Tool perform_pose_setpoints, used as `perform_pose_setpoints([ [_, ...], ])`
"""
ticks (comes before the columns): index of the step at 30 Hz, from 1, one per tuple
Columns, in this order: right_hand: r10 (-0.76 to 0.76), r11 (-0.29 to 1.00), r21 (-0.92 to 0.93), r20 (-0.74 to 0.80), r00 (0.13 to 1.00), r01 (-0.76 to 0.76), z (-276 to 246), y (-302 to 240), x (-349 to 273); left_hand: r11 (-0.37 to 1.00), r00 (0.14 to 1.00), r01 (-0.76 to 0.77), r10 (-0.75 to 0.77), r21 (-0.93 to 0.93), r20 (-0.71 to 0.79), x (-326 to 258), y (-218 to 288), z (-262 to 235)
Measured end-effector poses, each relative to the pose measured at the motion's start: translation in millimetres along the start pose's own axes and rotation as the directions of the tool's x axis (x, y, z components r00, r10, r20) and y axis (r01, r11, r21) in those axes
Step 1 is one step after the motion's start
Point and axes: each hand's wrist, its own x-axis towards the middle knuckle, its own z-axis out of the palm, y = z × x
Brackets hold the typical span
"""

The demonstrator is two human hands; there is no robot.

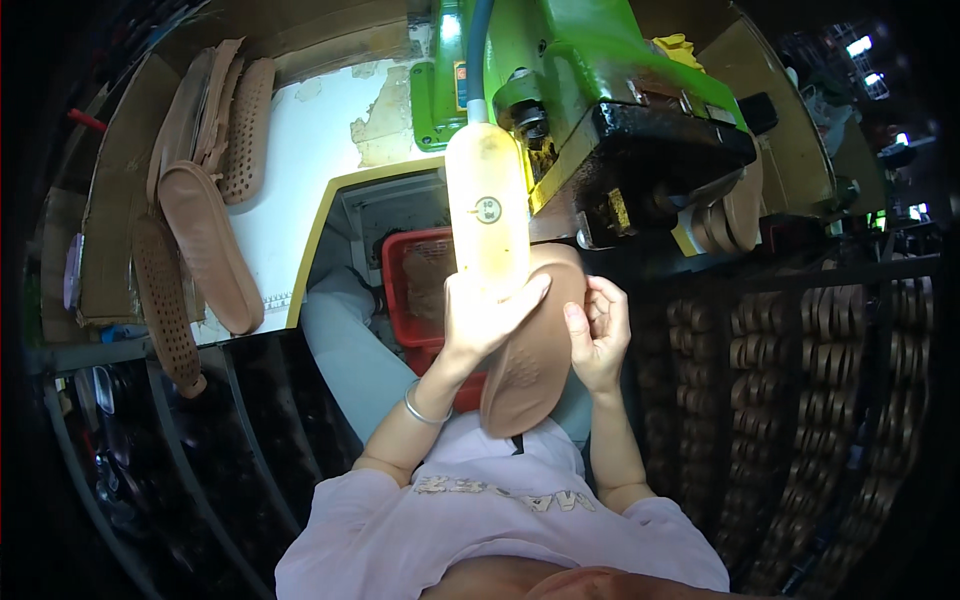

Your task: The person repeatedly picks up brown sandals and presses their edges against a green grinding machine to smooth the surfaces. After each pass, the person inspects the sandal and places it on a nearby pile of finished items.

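Before the green machine [585, 50], the left hand [480, 322] holds a brown sole [530, 375], the right hand [600, 335] curls fingers beside it, grip unconfirmed; even support advised.

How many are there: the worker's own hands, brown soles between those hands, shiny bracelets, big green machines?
Hands: 2 (left hand, right hand)
Brown sole between them: 1
Bracelet: 1
Green machine: 1
Total: 5

Single wide fisheye view, head-worn, looking steeply down and slightly forward, shirt [500, 530] close at six o'clock, left hand [485, 325] and right hand [602, 335] near centre, green machine [590, 60] farther off toward one o'clock, edges bowed outward.
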Motion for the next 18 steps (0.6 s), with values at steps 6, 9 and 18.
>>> perform_pose_setpoints([
  [6,0.02,1.0,-0.001,-0.029,0.999,-0.02,5,-14,-1,0.98,0.997,0.069,-0.064,-0.186,0.034,13,11,2],
  [9,0.036,0.999,0.015,-0.036,0.999,-0.036,13,-13,-6,0.986,0.999,0.029,-0.035,-0.162,-0.034,7,26,-3],
  [18,0.139,0.987,-0.098,0.082,0.987,-0.131,30,-24,3,0.972,0.952,-0.097,0.028,-0.213,-0.306,-15,-5,-21],
])
